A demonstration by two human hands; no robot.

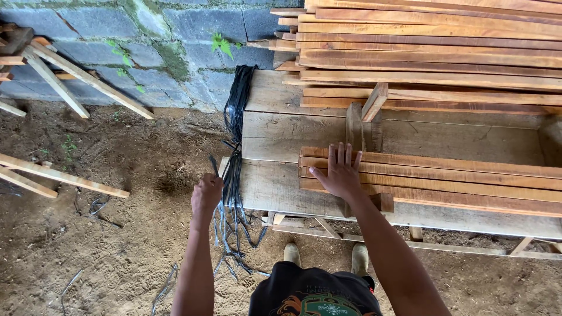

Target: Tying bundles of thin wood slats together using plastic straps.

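At the bench's (pixel 281 193) near left corner, the left hand (pixel 206 196) is curled into a fist, its fingers pressed together around one of the black straps (pixel 233 175) that hang over the bench end. The strap held sticks up a little above the fist; the rest of the bundle lies just beside it, running from the back of the bench near the wall (pixel 146 47), over the edge and down to the dirt floor (pixel 117 246), where loose ends fan out. The right hand (pixel 339 172) lies flat on the slats (pixel 445 181), fingers (pixel 340 155) spread, palm down on the near left end of that short stack. The slats lie side by side and layered, running off to the right along the bench.

Just behind the right hand a small wooden block (pixel 354 126) stands upright with a stick (pixel 374 100) leaning across it. Farther back a taller stack of boards (pixel 433 41) is piled against the wall. No box or bin shows here. On the left, well apart from the hands, bare wooden frames (pixel 64 76) stand over the dirt. Two pale boots (pixel 325 254) show below the bench edge.
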